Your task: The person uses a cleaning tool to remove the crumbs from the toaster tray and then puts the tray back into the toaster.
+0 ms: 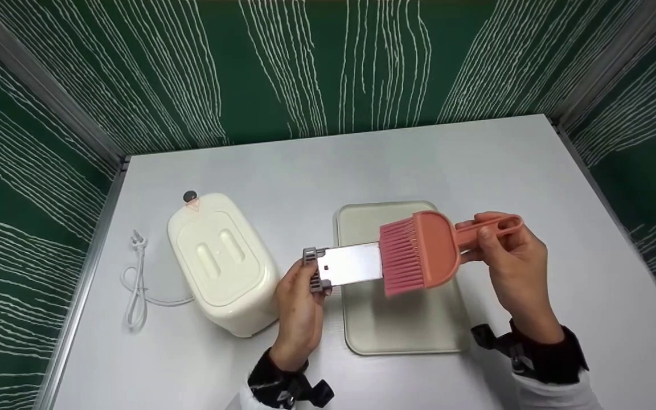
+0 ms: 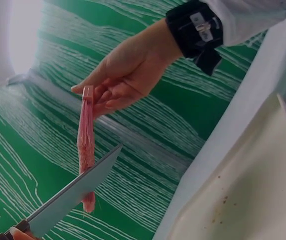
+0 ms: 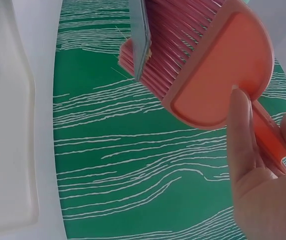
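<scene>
Above the shallow tray point(image 1: 408, 336), the left hand point(image 1: 299, 316) grips a flat metal plate point(image 1: 356, 263) by its grey, ribbed end piece point(image 1: 310, 254), thumb and fingers closed on it. The plate is a smooth, reflective rectangle with one small dark mark near the end piece. The right hand point(image 1: 519, 267) pinches the handle point(image 1: 467, 234) of a coral brush point(image 1: 440, 250) between thumb and fingers; the handle ends in an elongated loop. The brush has a smooth, rounded body and straight pink bristles point(image 1: 402, 256), which meet the plate's free end. The tray is a pale rectangle with rounded corners and a raised rim; small brown specks point(image 2: 225, 201) lie in it.

Left of the tray stands a glossy cream appliance point(image 1: 217, 285), its top moulded with two parallel oblong shapes. A dark round knob point(image 1: 190, 196) projects at the far end, beside an orange triangular mark point(image 1: 192, 205); any lettering is too small to read. A white cord point(image 1: 137, 296) with a plug point(image 1: 138, 241) lies looped on the smooth white table point(image 1: 282, 171).
</scene>
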A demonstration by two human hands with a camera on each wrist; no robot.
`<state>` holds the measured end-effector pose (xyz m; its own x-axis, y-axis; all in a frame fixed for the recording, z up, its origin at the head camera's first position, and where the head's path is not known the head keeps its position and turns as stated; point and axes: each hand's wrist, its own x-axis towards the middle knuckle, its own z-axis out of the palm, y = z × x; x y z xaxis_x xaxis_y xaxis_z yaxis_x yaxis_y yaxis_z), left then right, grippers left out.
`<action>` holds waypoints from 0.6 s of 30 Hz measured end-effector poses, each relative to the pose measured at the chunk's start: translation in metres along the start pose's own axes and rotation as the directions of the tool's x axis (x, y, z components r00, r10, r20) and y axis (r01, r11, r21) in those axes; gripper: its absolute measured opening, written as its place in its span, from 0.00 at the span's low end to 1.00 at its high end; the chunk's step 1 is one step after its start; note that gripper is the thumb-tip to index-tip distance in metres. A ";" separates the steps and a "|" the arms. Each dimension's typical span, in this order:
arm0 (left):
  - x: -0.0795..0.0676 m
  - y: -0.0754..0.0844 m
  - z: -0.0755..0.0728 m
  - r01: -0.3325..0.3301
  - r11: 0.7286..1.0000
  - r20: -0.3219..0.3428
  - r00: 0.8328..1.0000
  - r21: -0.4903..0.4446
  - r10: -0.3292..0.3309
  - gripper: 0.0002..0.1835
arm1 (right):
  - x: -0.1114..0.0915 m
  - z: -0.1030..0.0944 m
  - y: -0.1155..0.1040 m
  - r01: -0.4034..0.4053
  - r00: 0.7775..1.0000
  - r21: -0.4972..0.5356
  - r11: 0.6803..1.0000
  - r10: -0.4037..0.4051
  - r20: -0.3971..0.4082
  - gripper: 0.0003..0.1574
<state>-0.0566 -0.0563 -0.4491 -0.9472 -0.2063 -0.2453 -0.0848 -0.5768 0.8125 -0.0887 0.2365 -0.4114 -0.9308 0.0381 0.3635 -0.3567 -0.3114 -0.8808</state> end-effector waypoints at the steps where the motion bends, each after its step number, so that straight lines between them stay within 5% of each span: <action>1: 0.000 0.000 0.000 -0.001 1.000 0.005 1.000 0.005 0.001 0.15 | 0.000 -0.001 -0.001 0.003 1.000 -0.003 1.000 -0.003 -0.005 0.13; 18: -0.001 -0.001 -0.001 -0.014 1.000 -0.007 1.000 -0.010 0.014 0.16 | 0.003 -0.011 -0.009 0.017 0.996 -0.033 0.999 -0.020 -0.086 0.12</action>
<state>-0.0550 -0.0557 -0.4500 -0.9461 -0.2198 -0.2377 -0.0684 -0.5821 0.8103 -0.0892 0.2503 -0.4054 -0.9271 0.1260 0.3531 -0.3747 -0.2795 -0.8840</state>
